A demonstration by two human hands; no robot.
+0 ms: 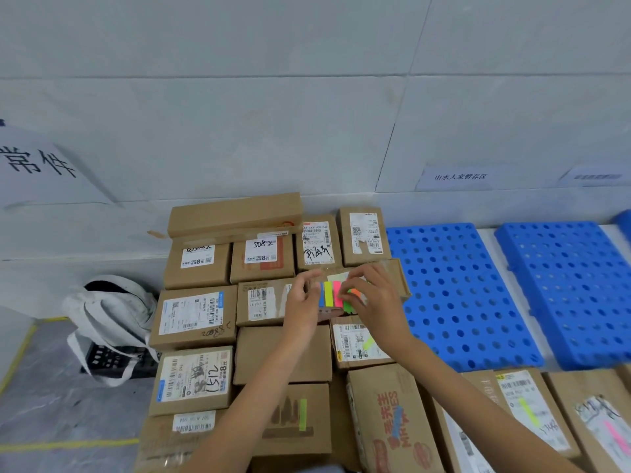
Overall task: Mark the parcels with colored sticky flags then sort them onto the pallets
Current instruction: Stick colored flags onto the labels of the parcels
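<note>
- Two hands meet at the centre of the frame over a block of cardboard parcels (194,319).
- Left hand (302,302) grips the left edge of a sticky flag pad (329,294), its fingers curled round it.
- Right hand (374,298) reaches in from the lower right; its fingers (353,278) are bent over the pad's right end and pinch at the orange and green strips.
- On the pad, blue, yellow-green, pink, green and orange strips lie side by side; it is held just above the parcels.
- Flags already sit on some parcels: a green one on a brown box (293,418) at lower centre, a pale green one on a labelled box (362,343) below the right hand, and yellow and pink ones on two parcels at the lower right.
- Right of the parcels, two perforated blue pallets (454,295) lie flat on the floor.
- At left, a white cloth bag (109,315) rests on a black crate (112,361).
</note>
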